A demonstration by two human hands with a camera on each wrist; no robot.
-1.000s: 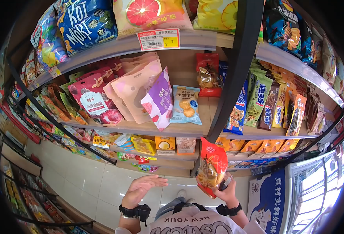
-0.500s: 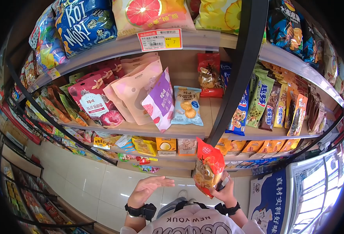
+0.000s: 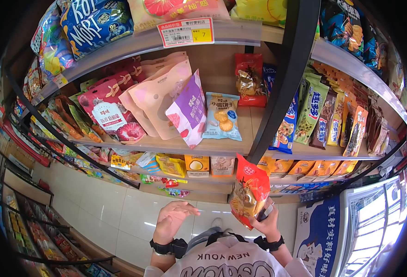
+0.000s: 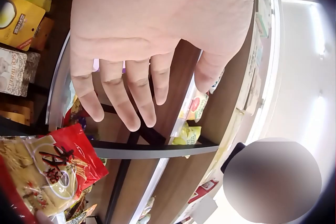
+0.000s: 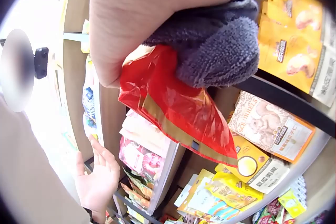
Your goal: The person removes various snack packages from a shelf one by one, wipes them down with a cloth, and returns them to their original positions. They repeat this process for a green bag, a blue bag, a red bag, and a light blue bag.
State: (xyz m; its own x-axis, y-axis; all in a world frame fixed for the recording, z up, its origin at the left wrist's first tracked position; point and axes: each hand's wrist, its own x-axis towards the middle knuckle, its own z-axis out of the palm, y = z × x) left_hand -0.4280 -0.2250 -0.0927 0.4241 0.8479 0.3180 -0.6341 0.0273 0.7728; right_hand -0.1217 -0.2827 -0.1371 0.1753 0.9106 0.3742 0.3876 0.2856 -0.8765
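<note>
My right hand (image 3: 268, 225) grips a red snack bag (image 3: 250, 191) by its lower end, holding it upright in front of the shelves. A dark grey terry cloth (image 5: 220, 48) is bunched in the same hand, against the bag. In the right wrist view the bag's red back with a gold seam shows; my curled fingers are mostly hidden there. My left hand (image 3: 172, 222) is raised to the left of the bag, holding nothing. Its fingers extend, slightly spread, in the left wrist view, where the bag's clear window (image 4: 52, 176) shows at lower left.
On the middle shelf stand a blue biscuit bag (image 3: 222, 117), a purple-and-white pouch (image 3: 188, 111), pink pouches and a similar red bag (image 3: 250, 78) at the back. A black shelf post (image 3: 284, 83) rises behind the held bag. Wrapped bars (image 3: 315, 108) fill the right bay.
The shelves sit higher in the head view now. My left hand's fingers have tilted a little upward. The red bag stays in my right hand in nearly the same place.
</note>
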